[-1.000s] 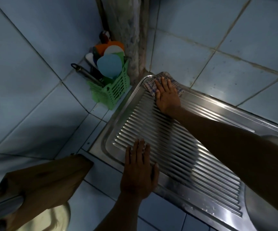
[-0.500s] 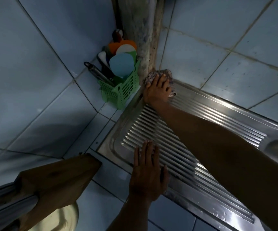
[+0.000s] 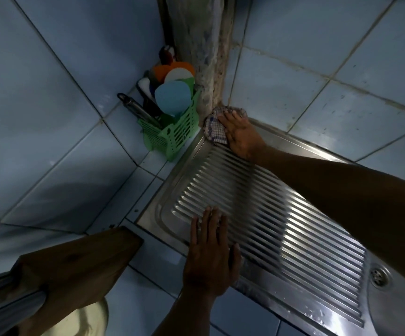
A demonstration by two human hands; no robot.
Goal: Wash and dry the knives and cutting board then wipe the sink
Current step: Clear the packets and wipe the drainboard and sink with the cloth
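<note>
Wiping the far corner of the stainless-steel sink's drainboard (image 3: 257, 214). The checked dishcloth (image 3: 212, 127), bunched and soft, sits at the corner of the steel rim, just beside the green slotted cutlery caddy (image 3: 172, 137) and the rough corner post. The right hand (image 3: 241, 137) presses it down with fingers extended over the cloth, not curled round it. The left hand (image 3: 211, 258) lies flat with straight fingers on the near rim, apparently as a brace.

Technique, as judged here: the corner and the raised rim likely trap water, so the cloth is best pushed into the angle, then drawn along the ribs rather than across them, toward the basin drain (image 3: 379, 276) at lower right. Firm, even palm pressure should keep the thin cloth from skidding on the slick metal.

Materials: the drainboard is bright pressed steel with parallel ridges; droplets show on its near edge. The caddy is lattice-walled plastic holding round-ended coloured plastic utensils and a metal handle. The wooden cutting board (image 3: 75, 263), matt and brown, rests on the pale blue tiled counter (image 3: 148, 287) at lower left, well apart from the cloth. No knives can be identified for certain.
</note>
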